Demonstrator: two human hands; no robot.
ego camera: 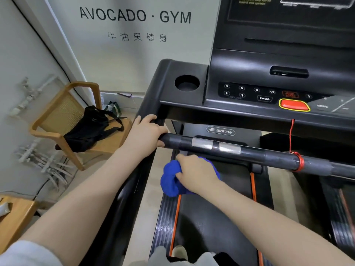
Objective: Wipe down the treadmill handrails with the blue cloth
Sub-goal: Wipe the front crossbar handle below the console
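The treadmill's front handrail (272, 156) is a dark horizontal bar with two silver sensor plates, running right from the left frame. My left hand (146, 132) grips the bar's left end where it joins the left side rail (126, 189). The blue cloth (172, 179) is bunched up in my right hand (194, 172), which holds it just below the bar, apart from it, over the belt's left edge. Part of the cloth is hidden under my fingers.
The black console (269, 93) with buttons, a red stop button (294, 105) and a cup holder (186, 83) rises behind the bar. A red safety cord (292, 137) is looped on the bar at right. A wooden chair (76, 120) with a black bag stands to the left.
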